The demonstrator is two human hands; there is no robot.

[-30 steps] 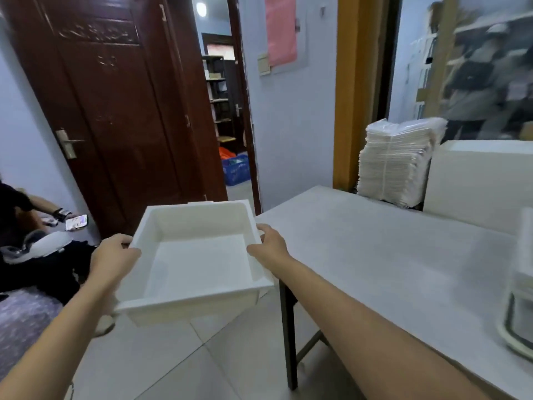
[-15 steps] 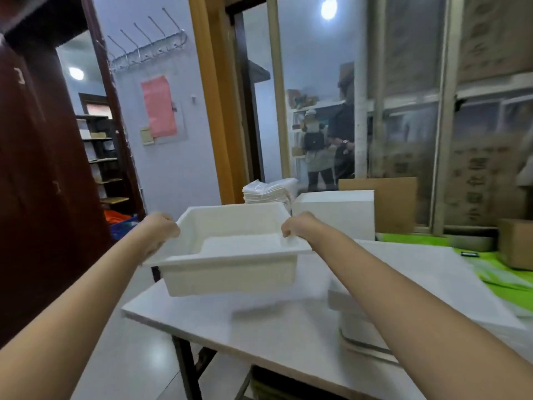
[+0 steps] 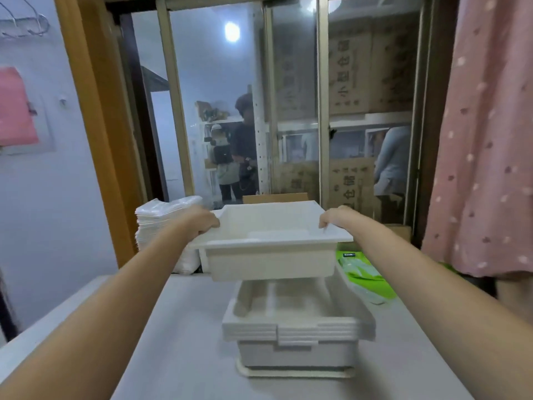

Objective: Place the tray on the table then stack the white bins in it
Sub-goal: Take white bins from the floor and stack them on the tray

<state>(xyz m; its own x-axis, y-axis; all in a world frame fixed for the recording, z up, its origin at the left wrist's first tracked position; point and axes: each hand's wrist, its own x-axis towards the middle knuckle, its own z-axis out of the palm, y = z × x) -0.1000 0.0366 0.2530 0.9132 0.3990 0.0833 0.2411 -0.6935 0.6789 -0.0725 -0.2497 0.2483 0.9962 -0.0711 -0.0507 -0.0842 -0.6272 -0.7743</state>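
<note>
We are holding a bin [image 3: 271, 249] by its side rims, left grip [image 3: 203, 222] and right grip [image 3: 336, 220] both pinching it, above the stack [image 3: 297, 327] on the bench [image 3: 178, 342]; lowering it remains.

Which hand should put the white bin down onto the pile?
Neither alone, probably. The left hand grips the bin's left rim and the right hand its right rim, holding it level above the stack of bins on the table. Lowering with both looks safest.
</note>
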